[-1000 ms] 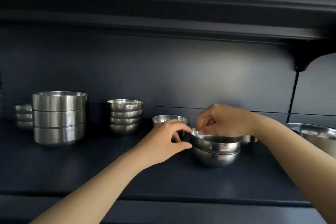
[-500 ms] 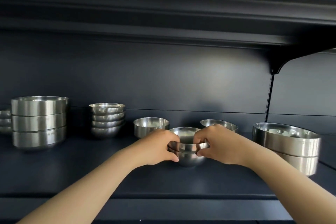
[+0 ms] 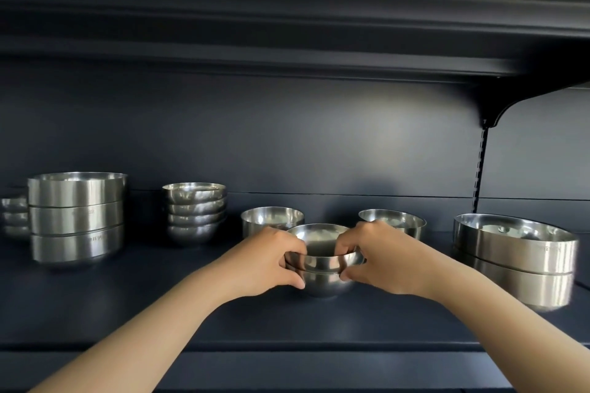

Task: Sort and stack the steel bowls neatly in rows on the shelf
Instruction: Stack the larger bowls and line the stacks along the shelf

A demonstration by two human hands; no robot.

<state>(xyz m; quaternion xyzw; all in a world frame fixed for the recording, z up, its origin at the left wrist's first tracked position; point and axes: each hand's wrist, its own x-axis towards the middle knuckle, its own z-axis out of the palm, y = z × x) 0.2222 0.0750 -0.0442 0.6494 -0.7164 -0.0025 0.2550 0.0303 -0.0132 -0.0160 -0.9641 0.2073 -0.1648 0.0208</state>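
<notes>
While we face the dark shelf (image 3: 127,306), its back panel (image 3: 287,137) fills most of the view, with an upper shelf (image 3: 287,19) overhead held by a bracket (image 3: 498,108) on a slotted upright (image 3: 480,169) at right. Biggest steel next: a stack of three wide straight-walled bowls, the left stack (image 3: 76,217), stands far left, upright. Two more wide bowls, the right stack (image 3: 514,258), sit far right, top one tilted in the lower one. Behind the left stack, at the frame edge, we see a partly hidden stack, the edge stack (image 3: 14,215); count unclear. Just right of the left stack stands the round stack (image 3: 194,212), four rounded bowls nested.

Centre front, on the shelf, sits the pair (image 3: 325,268): two rounded bowls nested, upper one seated in the lower, base on the board. Our left hand (image 3: 271,260) grips the pair's left side, fingers curled over the rim, thumb low on the lower bowl. Our right hand (image 3: 380,255) grips the right side the same way, fingers over the rim, thumb under the seam. Both forearms reach in from the bottom corners.

Behind the pair, apart from it, stand two single bowls: the left single (image 3: 271,220) and the right single (image 3: 396,222), each partly hidden by a hand.
</notes>
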